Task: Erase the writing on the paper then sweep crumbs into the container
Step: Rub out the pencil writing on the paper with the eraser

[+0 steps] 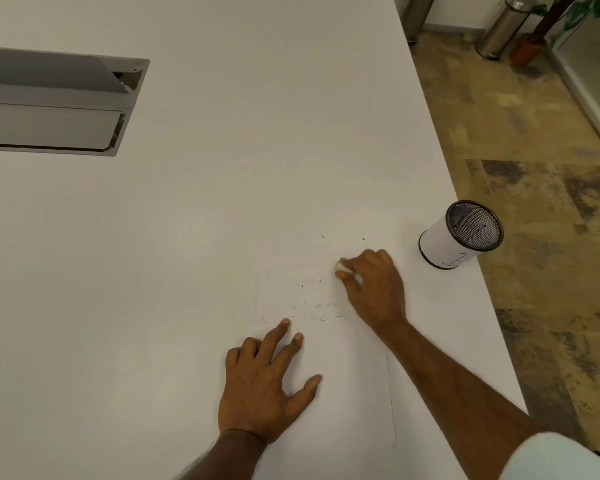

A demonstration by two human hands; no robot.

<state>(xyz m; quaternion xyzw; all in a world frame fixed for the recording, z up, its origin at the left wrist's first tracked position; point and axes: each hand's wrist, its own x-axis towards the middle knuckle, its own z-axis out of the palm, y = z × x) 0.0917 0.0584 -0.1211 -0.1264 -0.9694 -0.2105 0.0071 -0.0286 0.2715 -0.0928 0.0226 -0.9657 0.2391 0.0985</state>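
A white sheet of paper (347, 382) lies on the white table, hard to tell apart from it. Faint pencil writing (312, 311) remains across its middle, and thin dark crumbs (310, 282) are scattered above that. My right hand (374, 289) is shut on a small white eraser (343, 267), pressed to the paper's upper right. My left hand (267, 386) lies flat on the paper with fingers spread, fingertips touching the writing. A white cylindrical container (459, 235) with a black mesh inside stands to the right, close to the table's edge.
A grey recessed cable hatch (52, 102) sits in the table at the far left. The table's right edge (465, 216) runs diagonally, with patterned floor beyond. Metal bins (503, 27) and a potted plant (541, 32) stand on the floor at the far right.
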